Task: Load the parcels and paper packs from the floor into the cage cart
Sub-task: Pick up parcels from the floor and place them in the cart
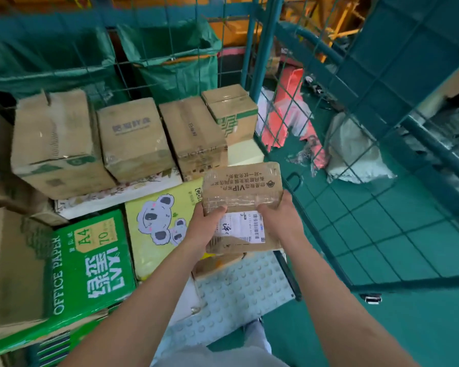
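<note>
parcel (243, 205), a flat taped cardboard box with a white shipping label, hangs over the cage cart (263, 62), above the koala pack (159, 221) and just in front of the row of brown cartons (133, 141); left hand (207, 221) and right hand (276, 215) each keep a grip pinching its near corners, thumbs on top, probably to steer it level into a gap; glossy green office paper pack (88, 260) lies left of the koala pack; the cart's wire mesh stands behind the cartons.

Four boxes (133, 139) behind paper packs (88, 260), apparently inside cart (260, 49).
</note>
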The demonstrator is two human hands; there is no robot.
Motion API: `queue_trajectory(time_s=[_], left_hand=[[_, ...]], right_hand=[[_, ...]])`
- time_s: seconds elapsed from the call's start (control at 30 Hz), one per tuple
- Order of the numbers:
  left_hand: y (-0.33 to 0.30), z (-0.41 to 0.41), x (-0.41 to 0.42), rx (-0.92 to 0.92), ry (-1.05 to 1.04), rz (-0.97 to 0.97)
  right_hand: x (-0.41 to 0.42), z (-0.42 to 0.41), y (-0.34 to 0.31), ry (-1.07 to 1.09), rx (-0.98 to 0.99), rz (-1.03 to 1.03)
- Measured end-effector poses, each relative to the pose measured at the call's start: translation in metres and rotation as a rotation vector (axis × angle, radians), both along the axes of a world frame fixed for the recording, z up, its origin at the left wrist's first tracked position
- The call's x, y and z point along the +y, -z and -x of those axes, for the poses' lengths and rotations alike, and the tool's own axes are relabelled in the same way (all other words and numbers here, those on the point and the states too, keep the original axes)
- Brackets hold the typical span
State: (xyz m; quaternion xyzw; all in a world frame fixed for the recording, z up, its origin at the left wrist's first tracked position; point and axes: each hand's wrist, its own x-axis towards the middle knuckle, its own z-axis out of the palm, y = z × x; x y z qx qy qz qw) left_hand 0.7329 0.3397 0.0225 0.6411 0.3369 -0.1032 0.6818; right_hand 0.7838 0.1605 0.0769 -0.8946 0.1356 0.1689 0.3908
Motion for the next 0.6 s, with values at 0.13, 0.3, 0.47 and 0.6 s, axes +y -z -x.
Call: queue_trajectory(time_s=[0.13,0.3,0.47,0.6], left_hand=[[-0.008,-0.053,-0.025,0.017,0.027,-0.031],[-0.015,-0.121,-0.048,0.044,0.040,-0.088],[-0.012,-0.169,-0.050,0.057,-0.038,-0.129],[-0.020,-0.193,-0.046,0.016,-0.107,-0.132]], right_hand=[[-0.024,-0.056,-0.002,-0.068,-0.032,0.075],[-0.051,-0.131,-0.004,-0.148,-0.113,0.106],[-0.057,-0.182,-0.003,-0.234,-0.149,0.133],[-0.048,-0.211,-0.004,-0.280,-0.168,0.105]])
